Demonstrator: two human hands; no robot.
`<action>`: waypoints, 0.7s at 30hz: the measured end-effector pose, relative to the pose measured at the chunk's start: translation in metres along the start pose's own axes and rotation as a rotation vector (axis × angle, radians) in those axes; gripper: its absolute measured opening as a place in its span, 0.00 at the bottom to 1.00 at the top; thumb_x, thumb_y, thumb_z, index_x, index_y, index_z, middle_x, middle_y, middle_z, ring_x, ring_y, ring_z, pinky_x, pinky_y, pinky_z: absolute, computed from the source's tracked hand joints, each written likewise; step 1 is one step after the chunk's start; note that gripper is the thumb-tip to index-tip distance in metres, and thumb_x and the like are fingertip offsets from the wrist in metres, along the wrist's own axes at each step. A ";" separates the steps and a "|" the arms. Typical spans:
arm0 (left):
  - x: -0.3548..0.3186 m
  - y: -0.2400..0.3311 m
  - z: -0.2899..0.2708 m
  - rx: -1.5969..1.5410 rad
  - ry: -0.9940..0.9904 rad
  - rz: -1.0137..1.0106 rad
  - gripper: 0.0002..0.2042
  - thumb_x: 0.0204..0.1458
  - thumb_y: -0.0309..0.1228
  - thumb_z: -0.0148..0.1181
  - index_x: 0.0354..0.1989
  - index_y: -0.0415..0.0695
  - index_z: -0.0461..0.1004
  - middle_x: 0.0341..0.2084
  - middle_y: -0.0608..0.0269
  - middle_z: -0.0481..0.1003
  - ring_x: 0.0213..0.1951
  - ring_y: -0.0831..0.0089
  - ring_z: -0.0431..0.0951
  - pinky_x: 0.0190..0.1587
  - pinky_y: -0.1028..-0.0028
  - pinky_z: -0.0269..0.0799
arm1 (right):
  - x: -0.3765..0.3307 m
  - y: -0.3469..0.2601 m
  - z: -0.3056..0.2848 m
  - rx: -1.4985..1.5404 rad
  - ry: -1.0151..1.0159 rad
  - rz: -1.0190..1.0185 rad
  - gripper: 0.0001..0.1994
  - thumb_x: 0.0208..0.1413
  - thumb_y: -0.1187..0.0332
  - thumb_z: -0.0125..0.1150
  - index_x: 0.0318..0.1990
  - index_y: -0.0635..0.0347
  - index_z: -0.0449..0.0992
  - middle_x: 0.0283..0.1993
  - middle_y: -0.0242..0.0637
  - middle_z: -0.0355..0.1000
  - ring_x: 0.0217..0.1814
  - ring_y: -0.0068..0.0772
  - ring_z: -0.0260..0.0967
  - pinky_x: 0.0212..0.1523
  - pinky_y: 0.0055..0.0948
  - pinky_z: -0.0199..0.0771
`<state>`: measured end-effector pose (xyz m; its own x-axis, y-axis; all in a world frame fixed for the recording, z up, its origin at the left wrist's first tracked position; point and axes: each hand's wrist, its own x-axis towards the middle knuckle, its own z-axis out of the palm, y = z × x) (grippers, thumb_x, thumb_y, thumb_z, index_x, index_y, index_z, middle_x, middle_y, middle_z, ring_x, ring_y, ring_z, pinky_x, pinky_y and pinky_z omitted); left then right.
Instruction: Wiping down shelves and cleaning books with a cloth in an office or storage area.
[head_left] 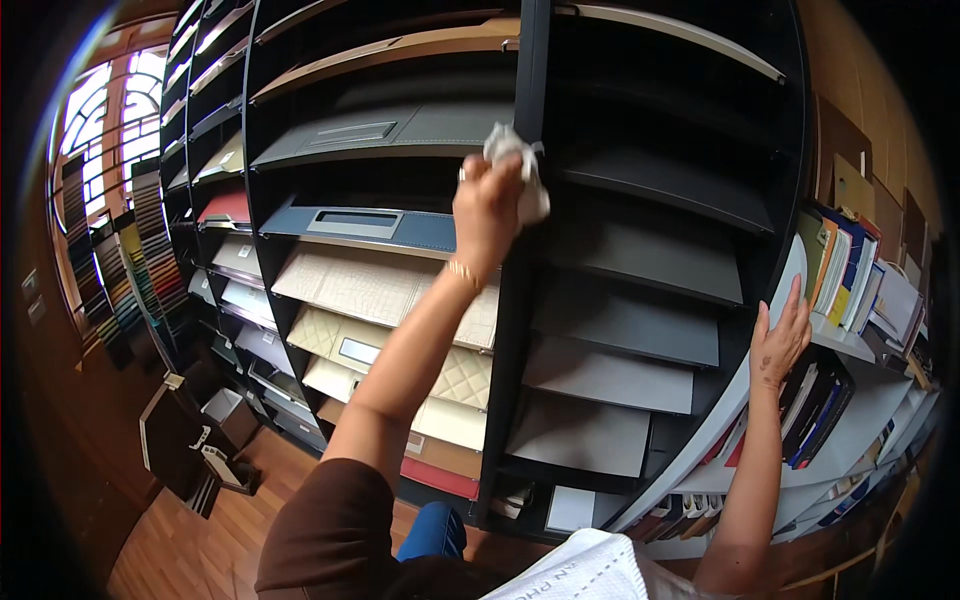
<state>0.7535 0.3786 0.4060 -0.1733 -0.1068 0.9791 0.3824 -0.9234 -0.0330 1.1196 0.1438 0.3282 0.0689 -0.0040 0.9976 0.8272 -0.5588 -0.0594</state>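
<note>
My left hand [487,205] is raised in front of the tall black shelf unit [507,350], its fingers closed round a crumpled whitish cloth [530,195]. The cloth is beside the dark upright post between two columns of shelves; whether it touches the post I cannot tell. Lower and to the right, my right hand [785,335] lies with fingers stretched out against the edge of a white bookshelf [690,455]. Nothing shows in that hand. Left of the post, a grey leather-like panel [430,128] and a blue one [435,228] lie on shelves near my left hand.
Cream and quilted panels [455,372] fill lower shelves on the left; grey shelves [640,260] slope on the right. Books and folders [845,270] crowd the white bookshelf. Colour sample strips [130,270] hang by the window. A dark panel [175,440] leans above the wooden floor [225,535].
</note>
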 end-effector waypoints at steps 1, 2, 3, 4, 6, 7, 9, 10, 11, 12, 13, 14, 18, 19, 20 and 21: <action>0.020 -0.001 0.006 -0.026 0.037 0.002 0.16 0.45 0.20 0.62 0.44 0.50 0.77 0.33 0.54 0.72 0.34 0.57 0.76 0.35 0.67 0.72 | 0.001 0.000 0.000 0.006 0.008 -0.007 0.32 0.59 0.57 0.56 0.70 0.44 0.52 0.56 0.46 0.63 0.56 0.46 0.62 0.62 0.41 0.55; 0.035 0.000 0.011 0.005 0.055 0.016 0.15 0.47 0.22 0.63 0.44 0.48 0.77 0.34 0.53 0.72 0.36 0.57 0.76 0.36 0.66 0.72 | 0.002 0.000 -0.002 -0.001 0.014 -0.007 0.32 0.59 0.57 0.56 0.70 0.44 0.52 0.56 0.46 0.63 0.56 0.46 0.62 0.62 0.41 0.55; 0.038 0.001 0.013 -0.006 0.038 0.001 0.14 0.47 0.24 0.63 0.44 0.46 0.76 0.34 0.51 0.72 0.36 0.53 0.74 0.37 0.64 0.71 | 0.002 0.000 -0.002 0.001 0.019 -0.006 0.32 0.59 0.59 0.55 0.70 0.44 0.52 0.56 0.46 0.63 0.56 0.46 0.62 0.63 0.41 0.55; 0.040 0.002 0.015 -0.016 0.020 -0.013 0.13 0.47 0.26 0.63 0.43 0.44 0.75 0.35 0.49 0.71 0.37 0.50 0.73 0.39 0.62 0.71 | 0.001 0.000 -0.002 0.004 0.024 -0.005 0.32 0.59 0.60 0.55 0.70 0.44 0.52 0.57 0.47 0.62 0.57 0.47 0.61 0.63 0.41 0.54; 0.020 0.009 0.007 0.023 -0.082 0.029 0.19 0.46 0.32 0.65 0.48 0.42 0.73 0.38 0.47 0.70 0.41 0.49 0.72 0.43 0.60 0.69 | -0.001 0.002 -0.002 0.009 0.005 0.008 0.32 0.59 0.61 0.54 0.70 0.44 0.52 0.58 0.47 0.62 0.58 0.48 0.61 0.63 0.42 0.54; 0.004 0.001 0.002 0.071 -0.158 0.085 0.27 0.43 0.36 0.68 0.53 0.41 0.69 0.40 0.48 0.69 0.44 0.49 0.69 0.46 0.58 0.67 | 0.000 -0.001 0.000 0.028 -0.016 0.016 0.32 0.59 0.63 0.53 0.70 0.44 0.52 0.59 0.48 0.62 0.59 0.49 0.61 0.63 0.43 0.54; -0.018 0.006 -0.009 0.148 -0.236 0.169 0.32 0.40 0.36 0.70 0.56 0.40 0.67 0.43 0.50 0.67 0.45 0.51 0.68 0.48 0.60 0.66 | 0.000 -0.002 0.001 0.021 -0.014 0.017 0.32 0.58 0.64 0.53 0.70 0.44 0.52 0.59 0.48 0.62 0.59 0.49 0.61 0.63 0.43 0.54; -0.023 0.010 -0.009 0.145 -0.260 0.166 0.33 0.39 0.36 0.71 0.56 0.39 0.66 0.44 0.50 0.67 0.44 0.51 0.67 0.48 0.60 0.66 | -0.002 0.000 0.000 0.009 -0.020 0.018 0.32 0.58 0.66 0.53 0.70 0.44 0.52 0.60 0.48 0.62 0.59 0.49 0.61 0.63 0.43 0.53; -0.022 0.012 -0.006 0.149 -0.264 0.167 0.31 0.39 0.34 0.70 0.55 0.39 0.67 0.45 0.49 0.66 0.44 0.50 0.67 0.48 0.60 0.66 | -0.002 0.003 0.000 0.003 -0.025 0.015 0.32 0.58 0.66 0.53 0.70 0.44 0.52 0.60 0.48 0.62 0.59 0.49 0.61 0.63 0.43 0.53; -0.016 0.014 -0.006 0.152 -0.265 0.159 0.31 0.39 0.34 0.70 0.55 0.39 0.67 0.45 0.49 0.66 0.44 0.50 0.67 0.48 0.60 0.66 | 0.000 0.003 -0.003 0.025 -0.013 0.013 0.32 0.57 0.66 0.53 0.70 0.45 0.52 0.59 0.48 0.62 0.58 0.48 0.61 0.63 0.42 0.53; -0.007 0.012 -0.001 0.169 -0.251 0.205 0.30 0.40 0.33 0.69 0.55 0.40 0.67 0.45 0.49 0.66 0.44 0.50 0.67 0.48 0.60 0.66 | 0.000 0.002 -0.003 0.046 -0.003 0.013 0.32 0.57 0.66 0.54 0.70 0.46 0.53 0.58 0.48 0.62 0.58 0.48 0.61 0.63 0.41 0.53; 0.003 0.009 0.006 0.185 -0.236 0.251 0.29 0.40 0.31 0.68 0.54 0.40 0.67 0.45 0.49 0.66 0.44 0.50 0.67 0.48 0.61 0.66 | -0.001 0.002 -0.002 0.047 -0.009 0.011 0.32 0.57 0.66 0.54 0.70 0.46 0.53 0.58 0.48 0.62 0.58 0.48 0.61 0.63 0.41 0.53; 0.077 -0.003 0.040 0.145 -0.054 0.319 0.25 0.39 0.31 0.66 0.49 0.41 0.68 0.39 0.47 0.69 0.41 0.48 0.68 0.46 0.59 0.66 | 0.000 0.002 -0.001 0.052 0.003 0.000 0.32 0.57 0.67 0.54 0.70 0.46 0.53 0.59 0.48 0.62 0.58 0.48 0.61 0.63 0.41 0.52; 0.104 -0.010 0.049 0.163 0.014 0.346 0.24 0.39 0.32 0.66 0.47 0.43 0.68 0.38 0.46 0.70 0.40 0.47 0.69 0.44 0.57 0.67 | 0.001 0.001 -0.001 0.055 0.013 -0.011 0.32 0.57 0.67 0.53 0.70 0.46 0.53 0.60 0.47 0.63 0.58 0.49 0.61 0.63 0.41 0.53; 0.128 -0.007 0.055 0.252 0.093 0.319 0.21 0.40 0.35 0.66 0.44 0.45 0.69 0.37 0.46 0.71 0.39 0.47 0.71 0.40 0.56 0.70 | 0.001 0.002 0.001 0.049 0.016 -0.014 0.32 0.57 0.67 0.53 0.70 0.46 0.53 0.60 0.47 0.63 0.58 0.49 0.61 0.63 0.41 0.53; 0.151 0.000 0.055 0.323 0.025 0.195 0.19 0.42 0.37 0.66 0.41 0.47 0.70 0.38 0.47 0.72 0.39 0.48 0.72 0.37 0.57 0.72 | -0.001 0.003 0.001 0.053 0.001 -0.002 0.32 0.57 0.67 0.53 0.70 0.46 0.54 0.60 0.47 0.62 0.59 0.49 0.61 0.63 0.41 0.53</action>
<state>0.7777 0.3824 0.5649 -0.0892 -0.2819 0.9553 0.6762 -0.7213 -0.1497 1.1230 0.1432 0.3272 0.0668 -0.0040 0.9978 0.8558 -0.5139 -0.0594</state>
